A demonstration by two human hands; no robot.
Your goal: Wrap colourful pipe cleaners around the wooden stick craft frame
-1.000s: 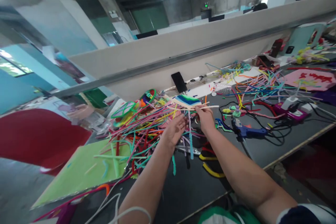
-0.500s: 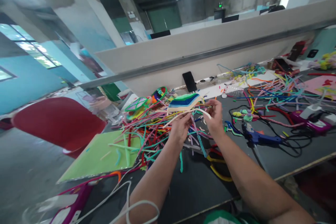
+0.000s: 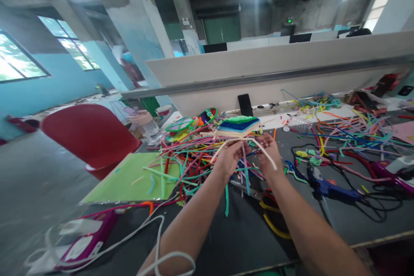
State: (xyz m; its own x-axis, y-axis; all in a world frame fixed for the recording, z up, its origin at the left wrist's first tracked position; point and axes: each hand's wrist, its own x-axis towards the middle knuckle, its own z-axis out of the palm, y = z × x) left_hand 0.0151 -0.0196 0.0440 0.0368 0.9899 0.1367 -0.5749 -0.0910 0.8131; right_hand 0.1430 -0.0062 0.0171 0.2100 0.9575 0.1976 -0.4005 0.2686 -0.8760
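Note:
A cream pipe cleaner [image 3: 221,150], bent near both ends, stretches between my hands. My left hand [image 3: 229,157] pinches it near the middle. My right hand [image 3: 269,155] has curled fingers at its right bend, and the free end slants down across this hand. Just beyond my fingers is a layered piece [image 3: 238,126] with wavy green, dark blue, light blue and cream bands; whether it is touched cannot be made out. Below and left of the hands spreads a tangle of coloured pipe cleaners [image 3: 190,159]. Scissors with yellow-and-black handles [image 3: 274,213] lie under my right forearm.
A blue glue gun [image 3: 333,185] with a black cord lies at right. On the left are a green sheet [image 3: 129,181], a purple power strip [image 3: 89,241] and a white cable [image 3: 158,233]. A phone [image 3: 245,105] leans on the divider [image 3: 274,62]; a red chair [image 3: 87,133] stands beside the table.
The view has turned left, so the scene sits further right. The pipe cleaner's right end now bends down sharply over my right hand, and its left end droops more.

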